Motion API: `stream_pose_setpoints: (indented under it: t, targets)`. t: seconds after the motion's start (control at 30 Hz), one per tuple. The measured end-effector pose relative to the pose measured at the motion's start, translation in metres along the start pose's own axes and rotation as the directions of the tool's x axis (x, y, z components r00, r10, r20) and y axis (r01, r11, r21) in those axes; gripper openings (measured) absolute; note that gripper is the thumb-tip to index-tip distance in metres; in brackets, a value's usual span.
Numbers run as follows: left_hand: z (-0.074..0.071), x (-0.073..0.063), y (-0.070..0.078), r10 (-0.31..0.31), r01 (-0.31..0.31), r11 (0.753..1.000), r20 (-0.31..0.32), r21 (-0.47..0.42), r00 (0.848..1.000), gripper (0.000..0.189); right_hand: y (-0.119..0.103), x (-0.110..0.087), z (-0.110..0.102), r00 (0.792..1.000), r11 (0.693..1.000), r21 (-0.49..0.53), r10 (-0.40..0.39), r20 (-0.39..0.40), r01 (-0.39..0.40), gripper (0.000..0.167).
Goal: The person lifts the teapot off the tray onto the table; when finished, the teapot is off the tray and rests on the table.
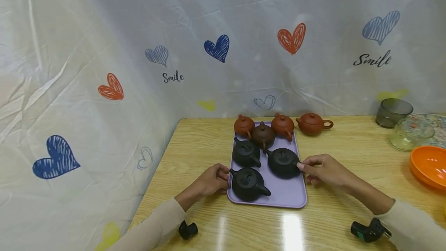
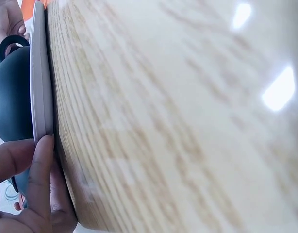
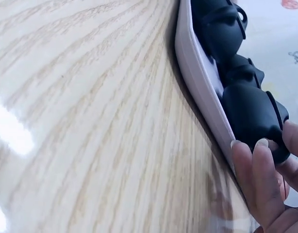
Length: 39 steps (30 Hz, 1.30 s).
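Note:
A lilac tray [image 1: 287,193] on the wooden table bears several small teapots. My left hand [image 1: 213,179] holds the tray's left rim, fingertips [image 2: 43,145] along its wall, close to the spout of the front black teapot [image 1: 247,185]. At the opposite side, my right hand [image 1: 322,169] pinches the handle end of a wider black teapot [image 1: 283,162], with fingers also right at the tray wall. That teapot [image 3: 253,111] sits upright, its handle partly hidden by my fingers. Another black teapot [image 1: 245,153] stands farther back on the left.
Along the tray's back are a brown teapot [image 1: 263,135] and two reddish ones [image 1: 244,126], [image 1: 283,125]. A reddish teapot [image 1: 311,124] stands beside the tray. At right are a dark glass cup [image 1: 393,113], clear bowl [image 1: 411,134] and orange bowl [image 1: 430,165]. A patterned curtain hangs behind.

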<state>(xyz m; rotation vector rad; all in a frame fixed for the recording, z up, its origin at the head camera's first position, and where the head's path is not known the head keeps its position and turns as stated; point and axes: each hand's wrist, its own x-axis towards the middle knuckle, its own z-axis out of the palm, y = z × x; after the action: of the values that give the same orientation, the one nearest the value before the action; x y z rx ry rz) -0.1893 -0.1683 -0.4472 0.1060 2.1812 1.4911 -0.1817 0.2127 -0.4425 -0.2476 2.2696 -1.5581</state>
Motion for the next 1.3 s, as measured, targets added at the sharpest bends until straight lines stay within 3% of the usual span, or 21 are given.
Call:
stream_pose_setpoints:
  t: [0.17, 0.73, 1.3]
  targets:
    - [0.0, -0.001, 0.001, 0.006, -0.005, 1.0, -0.003, 0.012, 1.0, 0.044, -0.004, -0.002, -0.002, 0.999, 0.999, -0.044, -0.004, -0.05, 0.002, 0.033]
    - [0.001, -0.002, 0.002, 0.004, -0.003, 1.0, -0.006, 0.018, 1.0, 0.043, -0.003, -0.003, -0.006, 0.999, 0.992, 0.121, 0.028, -0.024, -0.025, 0.036]
    - [0.001, -0.001, 0.0, 0.001, -0.001, 1.0, -0.009, 0.02, 1.0, 0.046, -0.001, -0.004, -0.022, 0.999, 0.996, 0.087, 0.019, -0.035, -0.016, 0.034]
